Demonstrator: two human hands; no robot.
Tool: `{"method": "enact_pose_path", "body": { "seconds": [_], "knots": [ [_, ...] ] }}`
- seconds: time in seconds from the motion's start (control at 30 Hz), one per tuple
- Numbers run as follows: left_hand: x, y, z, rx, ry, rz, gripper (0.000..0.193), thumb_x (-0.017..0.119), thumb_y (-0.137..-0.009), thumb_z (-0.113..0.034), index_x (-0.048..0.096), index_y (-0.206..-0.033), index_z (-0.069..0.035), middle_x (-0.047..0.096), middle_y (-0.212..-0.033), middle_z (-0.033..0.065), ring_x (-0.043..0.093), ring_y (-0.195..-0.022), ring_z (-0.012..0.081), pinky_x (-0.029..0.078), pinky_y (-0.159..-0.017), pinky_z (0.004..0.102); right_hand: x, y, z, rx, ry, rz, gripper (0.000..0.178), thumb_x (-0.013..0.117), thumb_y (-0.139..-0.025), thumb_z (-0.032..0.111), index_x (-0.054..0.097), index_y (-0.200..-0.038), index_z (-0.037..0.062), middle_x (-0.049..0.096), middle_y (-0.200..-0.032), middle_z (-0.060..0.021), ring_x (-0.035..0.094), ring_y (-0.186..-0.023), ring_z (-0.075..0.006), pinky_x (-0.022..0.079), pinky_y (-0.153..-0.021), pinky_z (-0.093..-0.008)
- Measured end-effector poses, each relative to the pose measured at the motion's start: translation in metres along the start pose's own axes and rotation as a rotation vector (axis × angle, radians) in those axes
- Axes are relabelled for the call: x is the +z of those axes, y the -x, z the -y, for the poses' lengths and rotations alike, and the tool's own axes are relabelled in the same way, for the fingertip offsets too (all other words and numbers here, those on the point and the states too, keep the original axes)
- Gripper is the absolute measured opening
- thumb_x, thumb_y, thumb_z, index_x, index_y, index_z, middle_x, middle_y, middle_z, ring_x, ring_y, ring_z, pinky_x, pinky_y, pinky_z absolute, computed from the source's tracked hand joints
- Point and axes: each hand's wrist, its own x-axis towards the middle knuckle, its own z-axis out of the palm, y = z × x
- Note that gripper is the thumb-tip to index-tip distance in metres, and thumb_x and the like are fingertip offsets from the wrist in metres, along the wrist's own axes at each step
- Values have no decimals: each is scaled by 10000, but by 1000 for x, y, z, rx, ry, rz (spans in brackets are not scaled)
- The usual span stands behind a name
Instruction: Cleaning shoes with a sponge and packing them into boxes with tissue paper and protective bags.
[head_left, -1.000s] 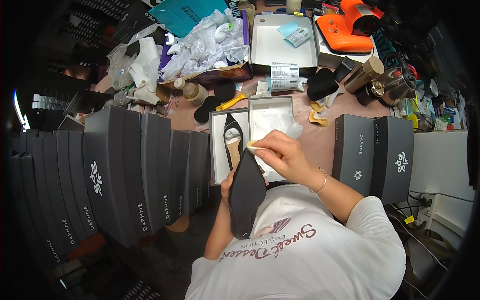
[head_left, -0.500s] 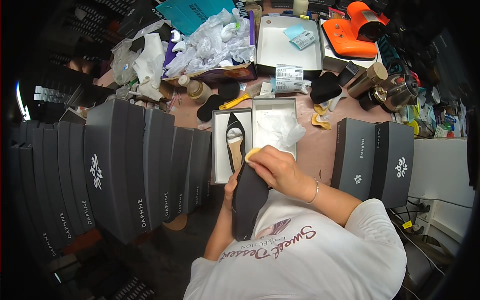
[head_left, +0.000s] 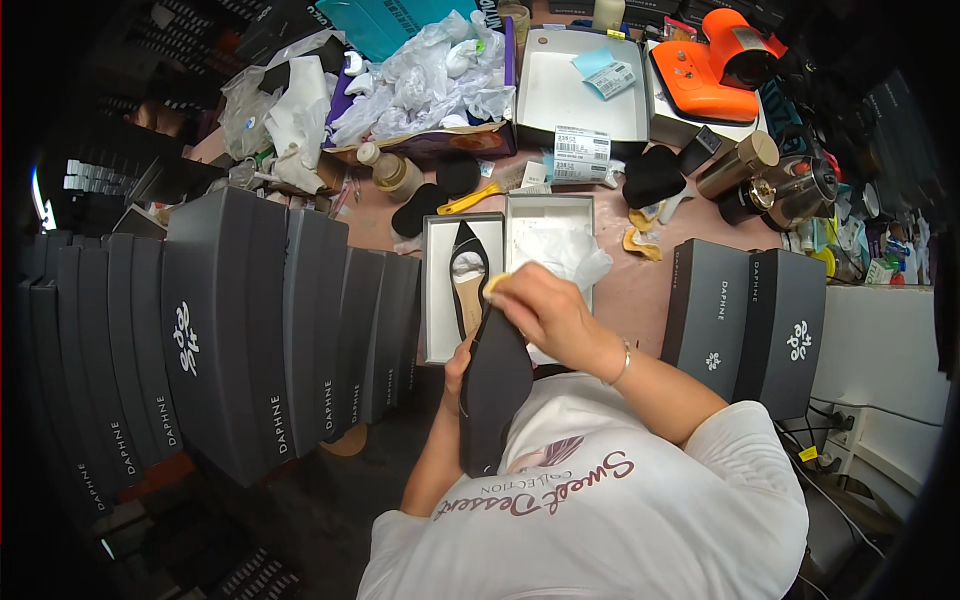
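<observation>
A black shoe (head_left: 497, 395) is held in front of the body, its pointed toe turned away from the shirt. Its side is gripped by the left hand (head_left: 457, 370), which is closed around the edge; the fingers beneath are hidden. A yellowish pad (head_left: 496, 284) is pinched between thumb and fingers of the right hand (head_left: 545, 310) and is held at the toe. The step in hand appears to be the wiping of the toe; for that, light pressure with the pad and a steady left grip seem called for.

The right forearm is brought in from the lower right, with the elbow held out and the wrist bent over the toe; the left is raised steeply. Just beyond, a second shoe (head_left: 468, 305) is laid in an open box (head_left: 435, 343), beside a tray (head_left: 550, 210) in which crumpled tissue (head_left: 575, 256) is held.
</observation>
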Motion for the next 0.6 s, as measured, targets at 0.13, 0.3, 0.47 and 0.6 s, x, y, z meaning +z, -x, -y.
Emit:
{"method": "enact_pose_path", "body": {
  "seconds": [0.13,0.3,0.47,0.6],
  "knots": [
    [8,-9,-18,-10,19,68,1018,607,-715,-657,304,-1404,27,577,-1101,161,654,-921,263,540,-789,338,4,-13,-54,619,-656,96,240,583,-933,225,586,-1044,12,597,-833,-52,595,-758,-155,480,-569,-274],
    [1,-15,-38,44,118,62,1012,640,-712,-608,288,-1417,27,560,-1135,157,644,-941,270,533,-791,324,10,-22,-71,1017,-1207,142,372,475,-986,338,479,-1209,40,602,-995,-77,621,-763,-150,553,-589,-266],
    [-20,-18,-54,75,281,-7,949,609,-743,-564,281,-1417,19,538,-1178,165,618,-981,281,517,-825,338,35,-44,-98,987,-1267,398,375,507,-974,309,455,-1238,47,602,-1049,-109,625,-749,-129,568,-623,-261],
    [-45,-28,-63,152,168,-126,765,562,-818,-421,303,-1418,-25,530,-1202,177,608,-1030,297,517,-852,350,54,-123,-99,738,-808,304,303,596,-934,219,553,-1197,76,596,-968,-53,585,-789,-112,494,-684,-253]
  ]
}}
